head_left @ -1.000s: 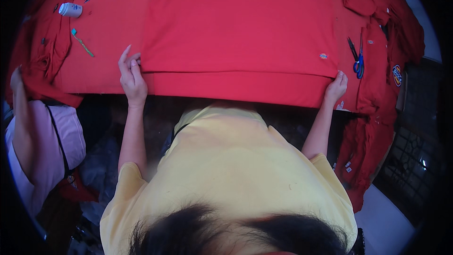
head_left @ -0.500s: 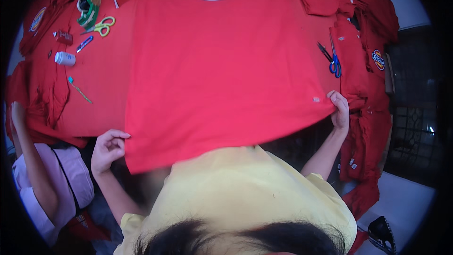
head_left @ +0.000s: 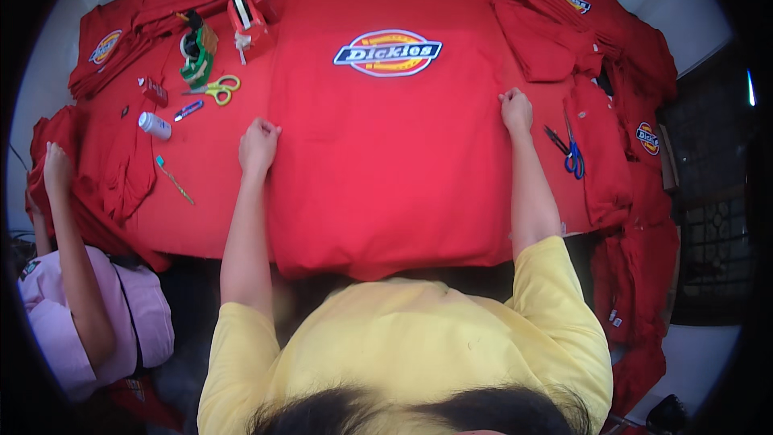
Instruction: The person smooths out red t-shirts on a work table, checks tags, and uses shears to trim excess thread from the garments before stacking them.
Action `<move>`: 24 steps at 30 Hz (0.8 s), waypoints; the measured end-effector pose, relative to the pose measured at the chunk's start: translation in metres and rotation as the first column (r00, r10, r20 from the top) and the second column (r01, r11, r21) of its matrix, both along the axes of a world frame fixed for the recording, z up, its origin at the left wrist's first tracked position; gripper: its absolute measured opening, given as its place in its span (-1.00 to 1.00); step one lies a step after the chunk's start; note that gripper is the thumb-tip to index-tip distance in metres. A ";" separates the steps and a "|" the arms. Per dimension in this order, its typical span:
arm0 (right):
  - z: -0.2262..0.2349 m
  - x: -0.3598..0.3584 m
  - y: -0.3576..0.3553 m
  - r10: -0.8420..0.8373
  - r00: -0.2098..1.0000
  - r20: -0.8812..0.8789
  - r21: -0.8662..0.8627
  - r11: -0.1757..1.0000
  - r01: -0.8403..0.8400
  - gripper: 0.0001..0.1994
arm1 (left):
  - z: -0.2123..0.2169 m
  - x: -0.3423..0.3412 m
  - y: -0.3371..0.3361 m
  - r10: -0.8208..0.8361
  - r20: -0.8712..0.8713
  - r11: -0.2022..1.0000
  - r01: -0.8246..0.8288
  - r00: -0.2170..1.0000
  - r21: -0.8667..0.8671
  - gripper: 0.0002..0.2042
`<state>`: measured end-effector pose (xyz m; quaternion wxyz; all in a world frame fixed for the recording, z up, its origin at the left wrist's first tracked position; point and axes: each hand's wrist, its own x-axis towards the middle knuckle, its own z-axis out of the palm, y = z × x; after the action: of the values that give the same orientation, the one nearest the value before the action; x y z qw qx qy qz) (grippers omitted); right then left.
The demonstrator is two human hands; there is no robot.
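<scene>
A red shirt (head_left: 386, 153) with an oval badge in blue, yellow and white lies flat on the red-covered table (head_left: 209, 193) in front of me. My left hand (head_left: 258, 145) presses on the shirt's left edge with curled fingers. My right hand (head_left: 516, 109) grips the right edge, fingers closed on the cloth. The shirt's lower hem hangs over the table's near edge above my yellow top.
Blue-handled scissors (head_left: 570, 151) lie right of my right hand. Yellow-handled scissors (head_left: 216, 89), a green tape roll (head_left: 193, 52), a red dispenser (head_left: 245, 16) and a white bottle (head_left: 155, 125) sit at left. Red shirt piles (head_left: 596, 40) ring the table. A person in pink (head_left: 88, 306) stands at left.
Both my hands have moved from the shirt's lower corners up along its sides. The shirt, held up and hanging before, now lies spread flat with its badge showing.
</scene>
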<state>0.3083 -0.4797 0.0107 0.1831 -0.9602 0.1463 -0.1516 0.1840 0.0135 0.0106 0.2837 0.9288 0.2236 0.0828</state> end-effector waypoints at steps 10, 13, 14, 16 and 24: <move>0.174 -0.093 -0.044 0.139 0.802 0.581 0.727 0.354 -0.588 -0.94 | 0.075 -0.030 0.040 -0.012 0.440 0.644 0.343 0.898 -0.684 -0.86; 0.202 -0.081 -0.090 0.073 0.726 0.684 0.714 0.139 -0.687 -0.79 | 0.166 -0.029 0.020 0.127 0.616 0.401 0.528 0.777 -0.749 -0.88; 0.201 -0.057 -0.090 0.162 0.743 0.650 0.735 0.115 -0.668 -0.76 | 0.174 -0.007 0.027 0.018 0.601 0.434 0.536 0.799 -0.725 -0.85; 0.193 0.016 -0.088 0.344 0.806 0.482 0.821 0.145 -0.553 -0.72 | 0.184 0.059 0.036 -0.091 0.569 0.508 0.529 0.818 -0.680 -0.79; 0.338 0.254 -0.098 0.199 0.535 0.821 0.517 0.141 -0.844 -0.61 | 0.353 0.296 0.089 -0.092 0.741 0.680 0.586 0.665 -0.441 -0.63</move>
<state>0.5621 -0.5773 0.3490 0.7430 -0.5766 -0.2340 -0.2465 0.4797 0.1024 0.3640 0.6573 0.7012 -0.0703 0.2670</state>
